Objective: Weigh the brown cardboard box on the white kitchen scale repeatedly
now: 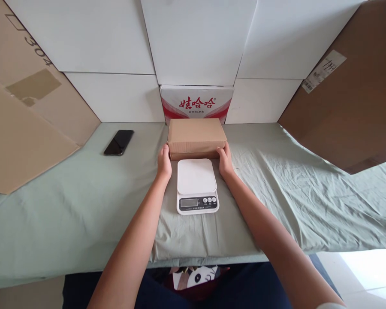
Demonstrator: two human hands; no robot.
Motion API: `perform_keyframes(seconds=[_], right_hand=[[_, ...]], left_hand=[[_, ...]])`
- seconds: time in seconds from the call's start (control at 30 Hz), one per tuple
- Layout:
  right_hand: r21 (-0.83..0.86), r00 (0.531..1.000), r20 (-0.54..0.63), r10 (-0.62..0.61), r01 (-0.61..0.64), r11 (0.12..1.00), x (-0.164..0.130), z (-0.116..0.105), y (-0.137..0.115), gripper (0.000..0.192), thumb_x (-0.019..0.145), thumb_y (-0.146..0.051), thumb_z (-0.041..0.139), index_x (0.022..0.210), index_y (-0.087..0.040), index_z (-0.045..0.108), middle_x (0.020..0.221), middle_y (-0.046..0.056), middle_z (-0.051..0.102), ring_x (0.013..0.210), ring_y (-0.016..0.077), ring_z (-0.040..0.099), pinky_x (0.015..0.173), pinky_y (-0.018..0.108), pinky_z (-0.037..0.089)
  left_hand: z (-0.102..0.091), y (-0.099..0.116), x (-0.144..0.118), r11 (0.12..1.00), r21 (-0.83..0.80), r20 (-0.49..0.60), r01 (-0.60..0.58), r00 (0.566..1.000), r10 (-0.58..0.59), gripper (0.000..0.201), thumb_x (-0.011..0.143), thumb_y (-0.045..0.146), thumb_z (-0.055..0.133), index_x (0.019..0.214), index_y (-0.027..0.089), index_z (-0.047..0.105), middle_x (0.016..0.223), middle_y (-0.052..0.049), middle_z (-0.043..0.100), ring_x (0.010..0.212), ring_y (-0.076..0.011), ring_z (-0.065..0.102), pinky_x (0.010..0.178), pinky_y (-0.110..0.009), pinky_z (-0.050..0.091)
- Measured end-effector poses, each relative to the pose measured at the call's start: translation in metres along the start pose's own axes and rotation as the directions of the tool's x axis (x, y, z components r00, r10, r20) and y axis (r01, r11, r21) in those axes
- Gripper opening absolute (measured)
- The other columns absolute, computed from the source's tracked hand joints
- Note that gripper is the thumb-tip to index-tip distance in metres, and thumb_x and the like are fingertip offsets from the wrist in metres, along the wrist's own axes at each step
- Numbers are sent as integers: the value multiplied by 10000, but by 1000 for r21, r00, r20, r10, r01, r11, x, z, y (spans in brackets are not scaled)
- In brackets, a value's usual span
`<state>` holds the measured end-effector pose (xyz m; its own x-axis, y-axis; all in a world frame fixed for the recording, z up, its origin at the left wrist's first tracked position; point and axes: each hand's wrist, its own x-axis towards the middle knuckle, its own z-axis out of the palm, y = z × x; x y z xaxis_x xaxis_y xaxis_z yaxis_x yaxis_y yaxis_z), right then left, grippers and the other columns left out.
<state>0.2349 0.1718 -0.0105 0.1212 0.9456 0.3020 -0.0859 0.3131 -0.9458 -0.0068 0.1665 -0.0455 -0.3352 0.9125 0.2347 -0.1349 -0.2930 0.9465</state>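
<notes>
A brown cardboard box (197,131) sits at the back middle of the cloth, in front of the white and red carton. My left hand (164,162) presses against its left end, and my right hand (225,159) wraps its right front corner, thumb on the front face. Between my forearms, just nearer than the box, lies a white kitchen scale (197,177) with a dark display panel and round buttons. Nothing rests on its plate. The fingertips behind the box ends are hidden.
A black phone (119,142) lies left of the box on the green cloth (83,206). White boxes (196,38) form a wall behind. Large cardboard panels stand at the left (28,124) and right (347,98). The cloth's front edge is close to my lap.
</notes>
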Motion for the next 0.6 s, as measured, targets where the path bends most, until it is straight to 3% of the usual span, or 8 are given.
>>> perform_keyframes(seconds=[0.17, 0.27, 0.4, 0.6], right_hand=[[-66, 999, 37, 1, 2, 998, 0, 0, -3, 329, 844, -366, 564, 1161, -280, 589, 1312, 50, 671, 1373, 323, 498, 1292, 579, 317], [-109, 994, 85, -69, 78, 991, 0, 1, -3, 404, 858, -402, 580, 1247, -290, 579, 1357, 58, 656, 1381, 335, 506, 1274, 577, 338], [-151, 956, 114, -270, 286, 946, -6, 2, -6, 589, 868, -465, 637, 1423, -311, 511, 1474, 65, 593, 1453, 339, 477, 1279, 551, 346], [-142, 926, 103, -364, 376, 916, -13, 2, -7, 757, 878, -634, 634, 1522, -303, 415, 1513, 113, 541, 1502, 368, 439, 1295, 570, 335]], left_hand=[[2, 0, 0, 998, -54, 31, 41, 999, -39, 690, 908, 783, 523, 1270, 227, 711, 1431, -113, 692, 1410, -293, 593, 1119, -380, 514], [0, -2, -2, 998, -58, 25, 10, 1000, -8, 681, 914, 775, 521, 1319, 253, 685, 1514, -97, 636, 1487, -273, 526, 1190, -377, 464], [-3, 1, -8, 998, 4, -11, -66, 998, 66, 653, 916, 767, 527, 1310, 270, 684, 1448, -93, 672, 1473, -270, 538, 1223, -385, 423], [-3, 20, -22, 978, 70, 36, -199, 980, 197, 629, 914, 777, 513, 1295, 302, 671, 1373, -83, 689, 1424, -285, 570, 1203, -384, 420]])
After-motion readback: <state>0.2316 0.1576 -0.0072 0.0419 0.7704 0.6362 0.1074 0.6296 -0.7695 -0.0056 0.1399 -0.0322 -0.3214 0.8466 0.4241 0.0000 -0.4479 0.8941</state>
